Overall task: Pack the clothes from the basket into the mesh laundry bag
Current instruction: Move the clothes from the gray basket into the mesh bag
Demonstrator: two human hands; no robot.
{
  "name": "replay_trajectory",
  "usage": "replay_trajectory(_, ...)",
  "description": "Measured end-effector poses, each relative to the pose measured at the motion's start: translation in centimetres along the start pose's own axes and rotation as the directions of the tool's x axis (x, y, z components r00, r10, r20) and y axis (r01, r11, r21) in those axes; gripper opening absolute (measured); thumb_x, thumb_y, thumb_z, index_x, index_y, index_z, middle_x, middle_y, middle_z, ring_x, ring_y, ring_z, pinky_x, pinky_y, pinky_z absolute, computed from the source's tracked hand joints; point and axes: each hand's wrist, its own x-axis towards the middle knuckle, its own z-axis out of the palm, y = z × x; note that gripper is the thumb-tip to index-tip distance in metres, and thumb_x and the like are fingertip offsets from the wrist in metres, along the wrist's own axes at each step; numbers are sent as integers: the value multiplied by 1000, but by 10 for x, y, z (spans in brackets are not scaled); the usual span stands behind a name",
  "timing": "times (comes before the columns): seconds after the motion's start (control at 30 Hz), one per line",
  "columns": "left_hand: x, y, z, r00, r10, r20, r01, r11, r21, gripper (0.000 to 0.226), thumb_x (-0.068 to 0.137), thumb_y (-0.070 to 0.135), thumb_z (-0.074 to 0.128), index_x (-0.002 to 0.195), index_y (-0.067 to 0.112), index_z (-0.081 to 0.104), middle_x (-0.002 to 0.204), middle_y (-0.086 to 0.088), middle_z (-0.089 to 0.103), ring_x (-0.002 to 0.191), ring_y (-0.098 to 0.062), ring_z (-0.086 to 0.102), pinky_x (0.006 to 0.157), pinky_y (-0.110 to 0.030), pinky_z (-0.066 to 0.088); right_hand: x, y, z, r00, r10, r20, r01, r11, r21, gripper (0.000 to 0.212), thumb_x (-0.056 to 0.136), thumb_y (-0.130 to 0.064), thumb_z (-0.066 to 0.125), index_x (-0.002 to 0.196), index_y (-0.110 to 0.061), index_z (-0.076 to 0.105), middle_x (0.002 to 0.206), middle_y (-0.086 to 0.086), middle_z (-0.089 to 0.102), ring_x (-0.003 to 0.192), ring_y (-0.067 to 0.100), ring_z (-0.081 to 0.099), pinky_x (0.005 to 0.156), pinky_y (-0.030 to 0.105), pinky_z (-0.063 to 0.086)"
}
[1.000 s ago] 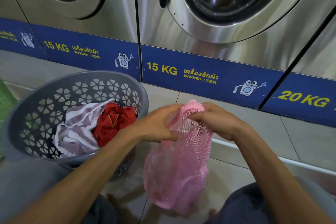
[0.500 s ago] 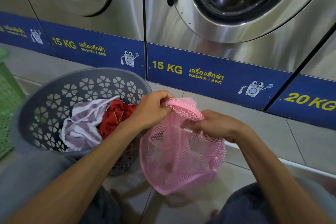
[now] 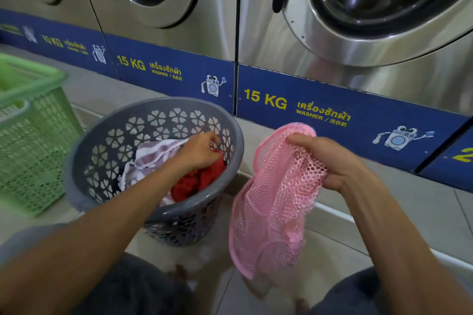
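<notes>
Pink mesh laundry bag (image 3: 276, 202) hangs bunched in the right hand's (image 3: 330, 161) grip; left hand (image 3: 198, 152) clutches the red garment (image 3: 202, 181) inside the grey basket (image 3: 84, 161).

Soft, even light; dull glare on the steel washers (image 3: 163, 20). The green basket (image 3: 33, 135) at left is blurred. Edges bow outward.

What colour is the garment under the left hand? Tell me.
Red garment, in the grey basket; head view.
</notes>
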Motion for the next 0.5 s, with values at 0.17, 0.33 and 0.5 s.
replay_trajectory(0.17,39,-55,47,919,-266,292,211,956,206,132,64,36,83,158,29,-10,153,-26,37,138,-42,42,112,-51,39,6,23,2,999,34,10,-33,999,-25,25,96,-26,66,99,-2,71,70,11,70,52,22,64,51,30,56)
replay_trajectory(0.33,34,-58,54,897,-320,305,157,876,456,80,82,42,72,147,6,39,140,-18,54,127,-34,55,101,-37,47,21,29,-11,999,39,-31,-38,998,46,29,101,-36,58,99,-9,68,66,8,74,49,20,68,53,28,54)
replay_trajectory(0.5,35,-63,17,984,-113,140,43,903,428,43,90,43,44,107,14,70,118,-18,70,107,-34,65,86,-35,49,30,36,-18,999,40,-36,-40,999,16,34,100,-37,58,108,-5,69,75,11,74,56,23,69,63,33,56)
